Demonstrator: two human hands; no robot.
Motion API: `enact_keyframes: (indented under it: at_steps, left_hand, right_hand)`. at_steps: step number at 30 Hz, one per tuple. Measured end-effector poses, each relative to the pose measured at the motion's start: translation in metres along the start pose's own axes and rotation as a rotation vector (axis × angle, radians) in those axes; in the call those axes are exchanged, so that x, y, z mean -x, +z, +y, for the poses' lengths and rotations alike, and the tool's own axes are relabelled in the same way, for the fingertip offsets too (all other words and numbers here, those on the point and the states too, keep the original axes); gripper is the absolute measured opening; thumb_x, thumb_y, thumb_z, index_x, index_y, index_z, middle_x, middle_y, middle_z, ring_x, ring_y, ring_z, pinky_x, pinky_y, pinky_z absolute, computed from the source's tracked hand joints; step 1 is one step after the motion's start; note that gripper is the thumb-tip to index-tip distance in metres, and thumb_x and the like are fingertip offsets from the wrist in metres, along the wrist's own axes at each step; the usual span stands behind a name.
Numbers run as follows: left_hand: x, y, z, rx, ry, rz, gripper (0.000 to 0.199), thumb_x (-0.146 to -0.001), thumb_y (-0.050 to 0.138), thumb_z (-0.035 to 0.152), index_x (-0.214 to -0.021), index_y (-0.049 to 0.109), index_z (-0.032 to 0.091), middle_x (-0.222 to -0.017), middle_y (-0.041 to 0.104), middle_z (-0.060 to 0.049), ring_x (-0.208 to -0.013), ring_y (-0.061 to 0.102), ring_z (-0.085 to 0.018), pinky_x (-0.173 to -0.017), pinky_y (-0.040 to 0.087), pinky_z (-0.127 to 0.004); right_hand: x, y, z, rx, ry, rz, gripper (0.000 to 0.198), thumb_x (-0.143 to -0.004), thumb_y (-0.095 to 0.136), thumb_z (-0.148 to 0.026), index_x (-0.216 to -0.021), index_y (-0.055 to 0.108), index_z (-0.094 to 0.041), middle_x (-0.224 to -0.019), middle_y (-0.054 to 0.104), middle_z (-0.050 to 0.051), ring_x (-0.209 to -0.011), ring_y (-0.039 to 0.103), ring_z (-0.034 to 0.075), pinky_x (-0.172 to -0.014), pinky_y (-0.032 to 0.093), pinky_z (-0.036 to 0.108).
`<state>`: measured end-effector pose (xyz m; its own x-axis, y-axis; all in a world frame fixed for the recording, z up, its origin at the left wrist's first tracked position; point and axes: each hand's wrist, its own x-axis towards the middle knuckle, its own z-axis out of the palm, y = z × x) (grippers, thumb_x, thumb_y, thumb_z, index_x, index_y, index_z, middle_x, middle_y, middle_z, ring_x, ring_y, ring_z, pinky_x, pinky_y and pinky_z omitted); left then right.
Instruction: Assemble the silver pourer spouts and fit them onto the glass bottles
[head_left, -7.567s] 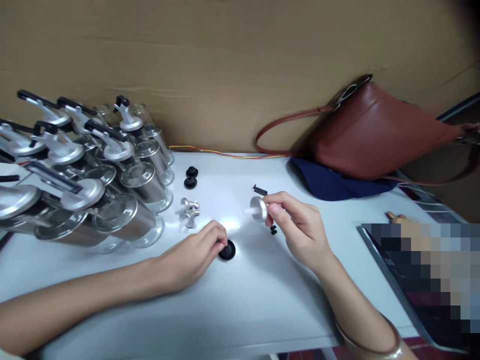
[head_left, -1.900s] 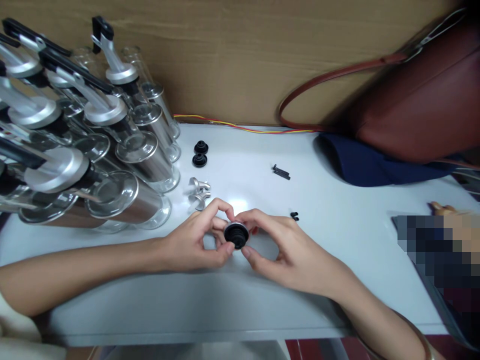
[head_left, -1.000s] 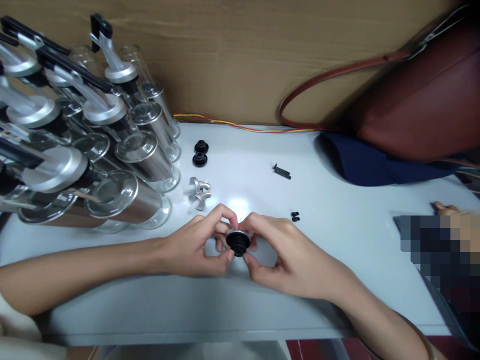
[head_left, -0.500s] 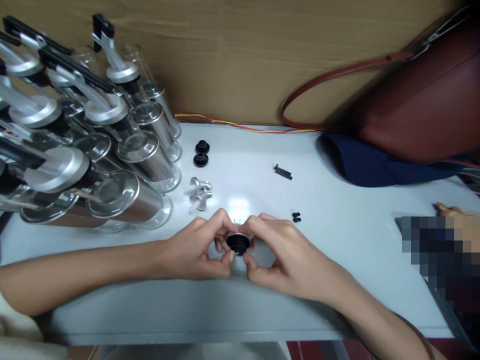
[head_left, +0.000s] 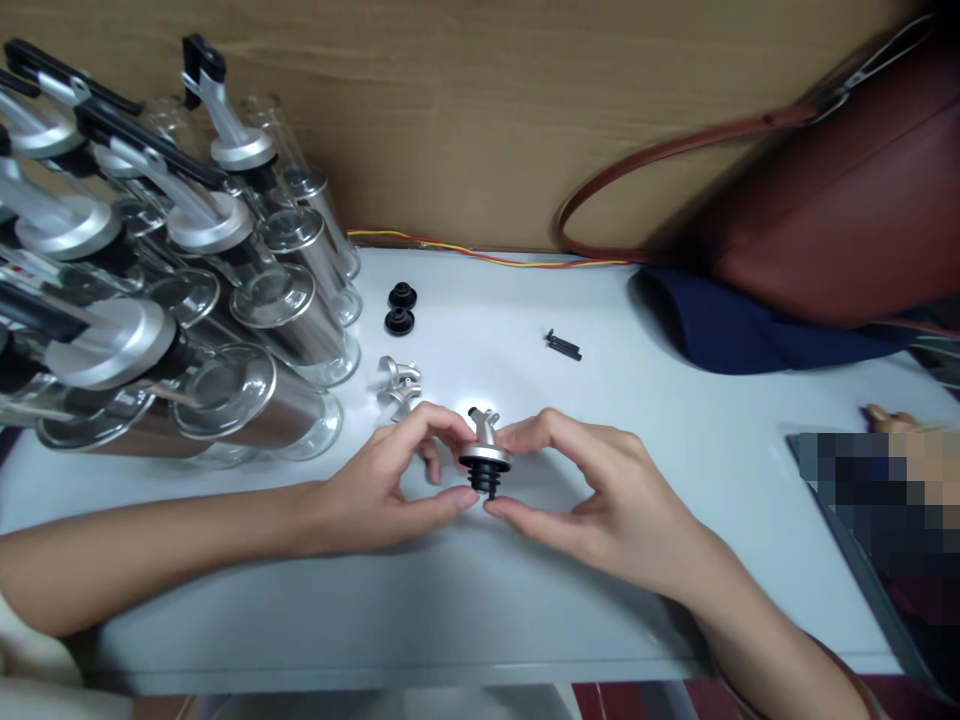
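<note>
Between my two hands, above the near middle of the table, is a pourer spout [head_left: 486, 455] with a silver top and a black ribbed stopper pointing down. My left hand [head_left: 412, 468] pinches it from the left, thumb near the bottom of the stopper and fingers by the silver disc. On the other side my right hand [head_left: 592, 490] grips it with thumb low and fingers up at the neck. Just beyond my left hand lie two silver spout tops [head_left: 399, 380], partly covered by it. Two black rubber stoppers [head_left: 401, 308] sit farther back.
Glass and steel bottles [head_left: 292, 320] with lever pourers crowd the left side. A few thin black pieces [head_left: 563, 346] lie right of centre. At the back right, a brown bag [head_left: 840, 210] rests on dark blue cloth [head_left: 697, 320]. Another person's hand [head_left: 892, 418] shows at the right edge.
The pourer spout has been tipped so its silver neck now stands up and its side shows. My right hand has opened wider around it, and the small black caps are now hidden behind that hand.
</note>
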<state>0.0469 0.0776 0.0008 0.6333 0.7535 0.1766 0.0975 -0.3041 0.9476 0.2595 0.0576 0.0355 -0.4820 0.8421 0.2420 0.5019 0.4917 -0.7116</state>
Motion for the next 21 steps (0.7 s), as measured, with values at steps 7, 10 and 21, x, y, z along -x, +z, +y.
enact_keyframes:
  at_steps: [7,10,21]
  left_hand:
    - [-0.005,-0.001,-0.006,0.056,0.129,-0.026,0.031,-0.082,0.072,0.023,-0.104,0.05,0.023,-0.101,0.055,-0.003,-0.09,0.057,-0.014,-0.071,0.052,-0.023]
    - [-0.004,0.0,-0.01,0.03,0.177,-0.004,0.03,-0.083,0.072,0.022,-0.105,0.052,0.023,-0.1,0.053,-0.002,-0.095,0.057,-0.014,-0.077,0.053,-0.023]
    - [-0.005,-0.001,-0.009,-0.042,0.194,0.002,0.025,-0.085,0.068,0.016,-0.104,0.053,0.023,-0.099,0.054,-0.003,-0.095,0.055,-0.015,-0.078,0.052,-0.024]
  right_hand:
    - [0.001,0.002,0.003,0.004,-0.085,-0.032,0.015,-0.084,0.068,-0.023,-0.092,0.056,-0.02,-0.087,0.072,0.003,-0.075,0.066,0.017,-0.068,0.051,0.028]
    - [0.002,0.002,0.006,0.025,-0.101,-0.028,0.012,-0.085,0.067,-0.022,-0.092,0.056,-0.019,-0.088,0.072,0.003,-0.076,0.065,0.017,-0.068,0.05,0.028]
    - [0.002,0.003,0.005,0.112,-0.116,-0.026,0.005,-0.088,0.063,-0.019,-0.09,0.058,-0.017,-0.084,0.072,0.004,-0.073,0.064,0.018,-0.065,0.05,0.028]
